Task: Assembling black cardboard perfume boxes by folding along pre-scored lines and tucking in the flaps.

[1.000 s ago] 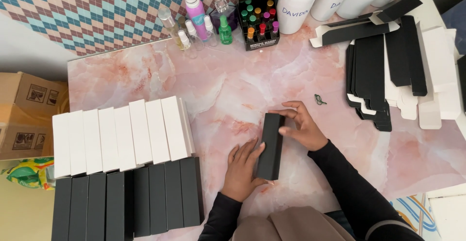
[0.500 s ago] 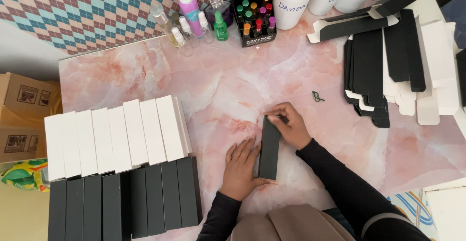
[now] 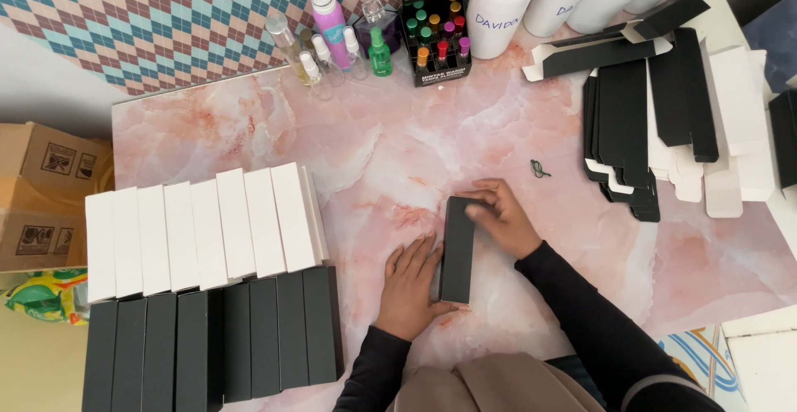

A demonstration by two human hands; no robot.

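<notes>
On the pink marbled table (image 3: 349, 154), my left hand (image 3: 409, 287) lies flat, fingers spread, beside the black box (image 3: 457, 248); my right hand (image 3: 501, 217) pinches its top end.

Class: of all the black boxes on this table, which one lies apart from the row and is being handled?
The black box at centre, between the left hand and right hand; the others stand in the row of black boxes.

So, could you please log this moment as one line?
left hand: flat beside black box | right hand: on box top end | box: lying on marble table | finished boxes: left
</notes>
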